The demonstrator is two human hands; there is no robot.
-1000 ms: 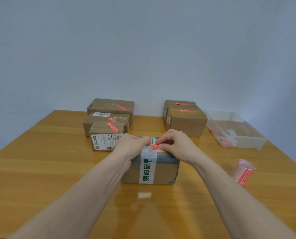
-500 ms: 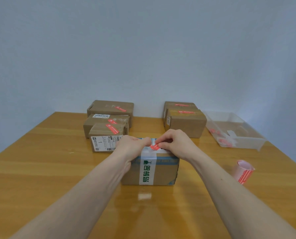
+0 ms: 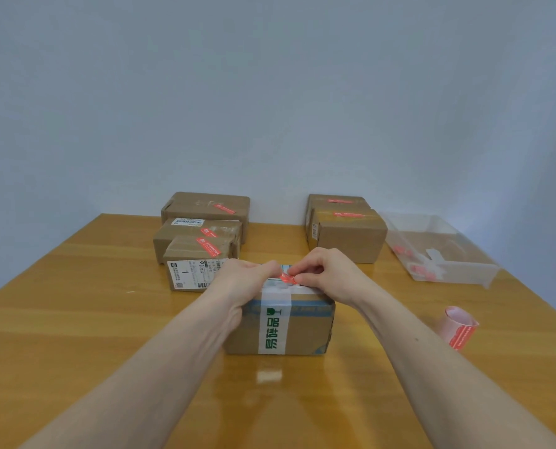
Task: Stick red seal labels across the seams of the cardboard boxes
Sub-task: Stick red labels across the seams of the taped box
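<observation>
Head view: red seal label [image 3: 287, 278] is pinched between the fingertips of left hand [image 3: 245, 280] and right hand [image 3: 327, 274], both closed on it, atop the taped cardboard box [image 3: 306, 332] at bench [image 3: 76, 319] centre.

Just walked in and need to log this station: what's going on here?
A person is sealing parcels. Both hands, left hand and right hand, hold a red seal label over the top of the nearest cardboard box, not yet smoothed flat. Five boxes behind already carry red labels. A label roll lies to the right.
</observation>
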